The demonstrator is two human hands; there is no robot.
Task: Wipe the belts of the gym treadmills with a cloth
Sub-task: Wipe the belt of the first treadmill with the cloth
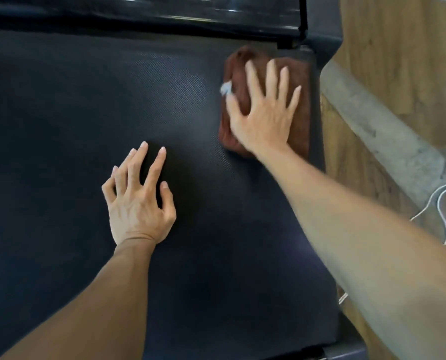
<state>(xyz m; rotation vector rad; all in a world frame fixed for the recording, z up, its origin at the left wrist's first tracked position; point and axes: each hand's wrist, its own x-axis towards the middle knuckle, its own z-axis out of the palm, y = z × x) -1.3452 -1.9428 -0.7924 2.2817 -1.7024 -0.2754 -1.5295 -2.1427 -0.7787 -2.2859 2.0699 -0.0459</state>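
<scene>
A black textured treadmill belt (73, 113) fills most of the view. A folded brown cloth (303, 81) with a small white tag lies on the belt near its far right corner. My right hand (264, 113) lies flat on top of the cloth with the fingers spread, pressing it to the belt. Fingers apart, my left hand (138, 201) rests on the bare belt nearer to me, holding nothing.
The treadmill's dark side rail (323, 27) runs along the right edge, and a glossy black cover (164, 11) borders the belt's far end. Beyond the rail is wooden flooring (398, 61) with a grey strip (372, 131). White cables (445, 203) lie at the right.
</scene>
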